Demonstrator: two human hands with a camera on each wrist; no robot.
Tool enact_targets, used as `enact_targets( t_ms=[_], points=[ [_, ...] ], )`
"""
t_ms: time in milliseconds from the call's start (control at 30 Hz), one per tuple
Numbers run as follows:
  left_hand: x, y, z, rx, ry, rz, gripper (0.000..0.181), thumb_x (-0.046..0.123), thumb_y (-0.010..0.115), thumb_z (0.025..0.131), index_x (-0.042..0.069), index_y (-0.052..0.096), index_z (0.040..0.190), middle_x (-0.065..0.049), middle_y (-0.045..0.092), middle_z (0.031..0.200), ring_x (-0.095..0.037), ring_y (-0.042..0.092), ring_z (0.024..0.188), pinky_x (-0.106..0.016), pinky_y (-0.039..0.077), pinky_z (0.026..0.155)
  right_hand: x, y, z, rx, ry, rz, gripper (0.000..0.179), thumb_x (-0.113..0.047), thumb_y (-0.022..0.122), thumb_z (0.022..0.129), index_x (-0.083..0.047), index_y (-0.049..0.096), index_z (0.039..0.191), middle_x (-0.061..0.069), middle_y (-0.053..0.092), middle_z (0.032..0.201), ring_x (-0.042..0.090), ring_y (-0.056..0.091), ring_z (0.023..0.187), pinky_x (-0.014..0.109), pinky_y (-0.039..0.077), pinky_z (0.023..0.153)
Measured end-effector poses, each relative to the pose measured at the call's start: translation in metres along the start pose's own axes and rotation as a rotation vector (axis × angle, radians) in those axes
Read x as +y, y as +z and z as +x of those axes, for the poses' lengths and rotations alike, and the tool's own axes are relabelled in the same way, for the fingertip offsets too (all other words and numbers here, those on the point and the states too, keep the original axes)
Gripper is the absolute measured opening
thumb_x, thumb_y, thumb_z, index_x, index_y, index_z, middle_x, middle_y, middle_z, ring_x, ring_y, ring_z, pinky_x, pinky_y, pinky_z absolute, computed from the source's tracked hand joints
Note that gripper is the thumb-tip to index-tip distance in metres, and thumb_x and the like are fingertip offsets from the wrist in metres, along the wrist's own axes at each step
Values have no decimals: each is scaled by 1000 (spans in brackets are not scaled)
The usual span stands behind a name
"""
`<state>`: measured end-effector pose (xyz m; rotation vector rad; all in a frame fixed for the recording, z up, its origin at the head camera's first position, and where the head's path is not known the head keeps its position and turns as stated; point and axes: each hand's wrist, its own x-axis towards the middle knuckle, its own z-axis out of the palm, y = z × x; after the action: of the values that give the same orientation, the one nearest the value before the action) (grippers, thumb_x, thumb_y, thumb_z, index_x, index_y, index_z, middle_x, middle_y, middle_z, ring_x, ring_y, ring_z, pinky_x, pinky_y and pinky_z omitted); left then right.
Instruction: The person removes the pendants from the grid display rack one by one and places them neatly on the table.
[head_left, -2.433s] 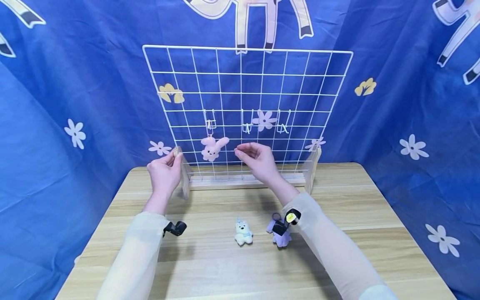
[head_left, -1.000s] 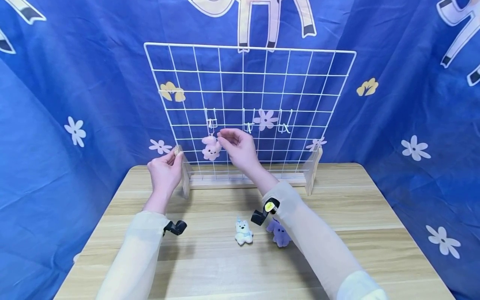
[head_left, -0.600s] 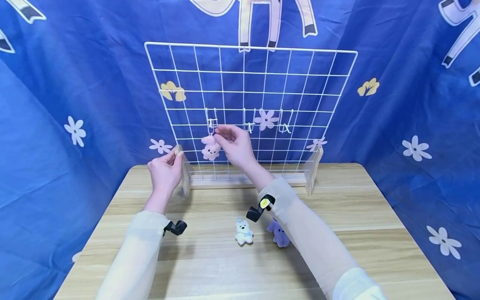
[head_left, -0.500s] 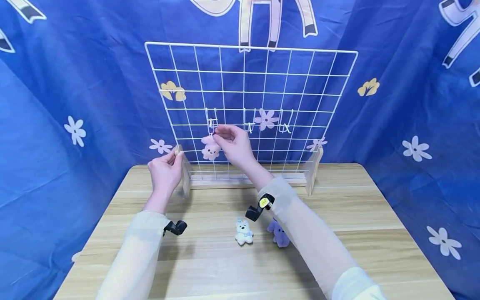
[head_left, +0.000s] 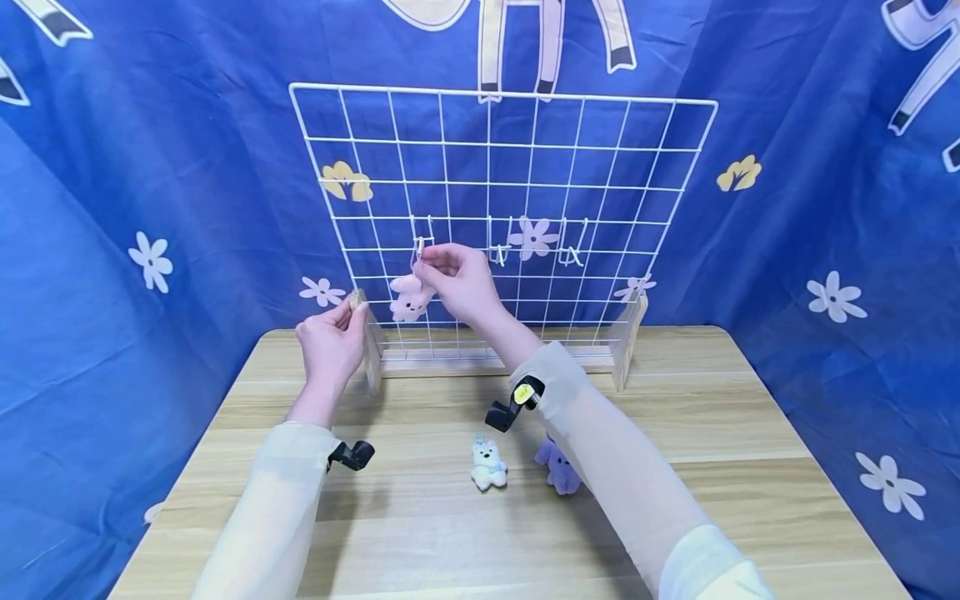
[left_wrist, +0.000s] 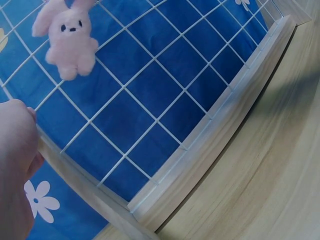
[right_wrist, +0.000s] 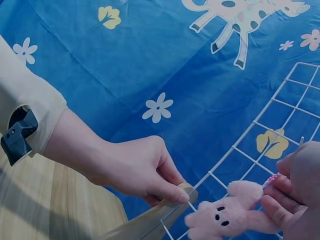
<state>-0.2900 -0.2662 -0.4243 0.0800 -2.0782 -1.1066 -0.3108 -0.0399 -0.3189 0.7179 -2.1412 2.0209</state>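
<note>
My right hand (head_left: 463,287) pinches the pink cord of a plush bunny keychain (head_left: 408,302) beside the leftmost hook on a white wire grid rack (head_left: 510,147). In the right wrist view the bunny (right_wrist: 220,216) dangles below the curled fingers, its pink cord (right_wrist: 272,177) at the fingertips. Whether the cord is still around the hook, I cannot tell. My left hand (head_left: 330,340) grips the top of the rack's left wooden foot (head_left: 372,354) between thumb and fingers. The left wrist view shows the bunny (left_wrist: 74,42) in front of the grid.
Two more hooks hang on the grid: a middle hook (head_left: 498,253) and a right hook (head_left: 572,255). A white plush bear keychain (head_left: 488,468) and a purple plush keychain (head_left: 558,468), partly behind my right forearm, lie on the wooden table (head_left: 420,542). Blue patterned cloth surrounds the table.
My right hand has come left and up from beside the bunny to its cord. The bunny has shifted slightly left and tilted. My left hand stays on the wooden foot.
</note>
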Motion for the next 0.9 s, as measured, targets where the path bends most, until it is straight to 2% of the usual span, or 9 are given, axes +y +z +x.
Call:
enact_targets(
  t_ms=[233,500,700,900],
  points=[
    [1,0,-1,-3,-4,-2,29,15,80,96,0,75,121,-18,74,107,-25,76,97,-5,54,77,-2,1,4,22,-2,28,15,-5,76,99,5,76,109,13,78,100,18,74,88,25,63,78],
    [1,0,0,-1,0,5,29,14,80,96,1,75,121,-17,74,107,-25,76,97,-5,54,78,-3,-3,3,34,32,38,15,-5,76,99,6,78,109,12,80,97,19,77,88,29,66,81],
    [2,0,0,-4,-20,-13,29,15,79,97,1,75,122,-18,74,108,-28,76,98,-8,56,78,-3,-7,4,52,10,24,15,-6,77,98,3,80,109,10,80,96,17,77,90,27,65,84],
    [2,0,0,-2,-15,-20,29,14,80,96,0,75,121,-19,74,108,-26,76,97,-7,56,76,-5,-9,4,45,-4,40,14,-5,76,98,4,80,108,11,80,96,19,78,89,28,65,84]
  ],
)
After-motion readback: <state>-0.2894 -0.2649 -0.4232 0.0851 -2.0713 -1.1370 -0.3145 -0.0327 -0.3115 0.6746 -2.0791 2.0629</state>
